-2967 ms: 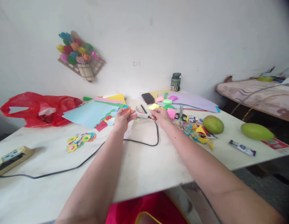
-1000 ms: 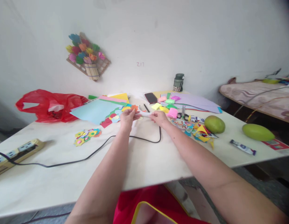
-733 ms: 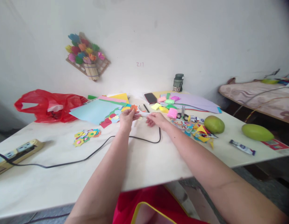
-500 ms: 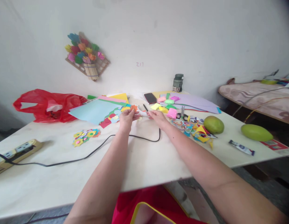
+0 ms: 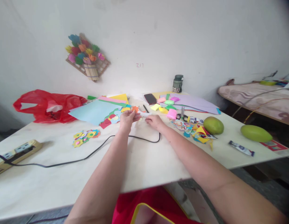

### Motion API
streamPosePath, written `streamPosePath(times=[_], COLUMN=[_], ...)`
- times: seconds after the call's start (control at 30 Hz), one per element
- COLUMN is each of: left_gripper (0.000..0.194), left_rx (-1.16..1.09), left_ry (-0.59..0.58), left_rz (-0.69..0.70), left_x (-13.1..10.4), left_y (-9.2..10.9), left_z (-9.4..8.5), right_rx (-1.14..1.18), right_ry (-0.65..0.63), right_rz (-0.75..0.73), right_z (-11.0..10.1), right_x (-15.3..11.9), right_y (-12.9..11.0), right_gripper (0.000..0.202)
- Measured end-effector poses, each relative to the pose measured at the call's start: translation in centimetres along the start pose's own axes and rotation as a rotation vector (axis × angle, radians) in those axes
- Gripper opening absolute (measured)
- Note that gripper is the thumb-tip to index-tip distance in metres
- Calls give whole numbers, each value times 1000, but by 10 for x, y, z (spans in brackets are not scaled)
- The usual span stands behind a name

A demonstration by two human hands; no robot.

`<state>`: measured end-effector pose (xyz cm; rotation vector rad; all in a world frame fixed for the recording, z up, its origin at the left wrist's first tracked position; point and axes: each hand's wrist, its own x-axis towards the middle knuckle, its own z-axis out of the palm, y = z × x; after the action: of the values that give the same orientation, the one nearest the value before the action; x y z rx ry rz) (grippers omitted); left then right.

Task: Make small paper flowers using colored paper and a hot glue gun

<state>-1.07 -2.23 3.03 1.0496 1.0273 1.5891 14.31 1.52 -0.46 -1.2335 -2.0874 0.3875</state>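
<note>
My left hand is closed, with thumb and fingers pinching an orange paper cutout that shows past the fingertips. A white, rod-like object lies between my hands; its kind is not clear. Just in front of it, my right hand is low over the table with curled fingers, and whatever they pinch is hidden. A black pen-like stick lies beyond. Left of my hands, layered paper cutouts rest on a light blue sheet. Small paper flowers lie nearer, beside a black cable.
A power strip and red plastic bag stand left. Right are clay packets, scissors, paper scraps, two green mangoes and a tube. A phone and bottle are at the back.
My right hand has moved slightly down and towards me, away from the white object, and its fingers have curled. My left hand stays almost in place with the orange cutout.
</note>
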Motion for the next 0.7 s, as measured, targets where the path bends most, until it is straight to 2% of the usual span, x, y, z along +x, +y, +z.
streamPosePath(times=[0.13, 0.33, 0.4, 0.53, 0.7], left_gripper=[16, 13, 13, 14, 17], left_rx=[2, -2, -2, -2, 10], left_ry=[11, 32, 33, 33, 29], left_rz=[-3, -17, -17, -12, -9], left_x=[0, 1, 1, 2, 2], left_y=[0, 1, 1, 0, -2], left_z=[-1, -1, -1, -2, -3], right_rx=[-149, -151, -170, -218, -215], right_ry=[-34, -37, -42, -58, -61], right_rz=[49, 165, 165, 139, 132], right_z=[-4, -10, -11, -12, -10], right_x=[-3, -8, -8, -9, -7], right_y=[-6, -12, -14, -16, -13], right_gripper=[27, 21, 19, 31, 21])
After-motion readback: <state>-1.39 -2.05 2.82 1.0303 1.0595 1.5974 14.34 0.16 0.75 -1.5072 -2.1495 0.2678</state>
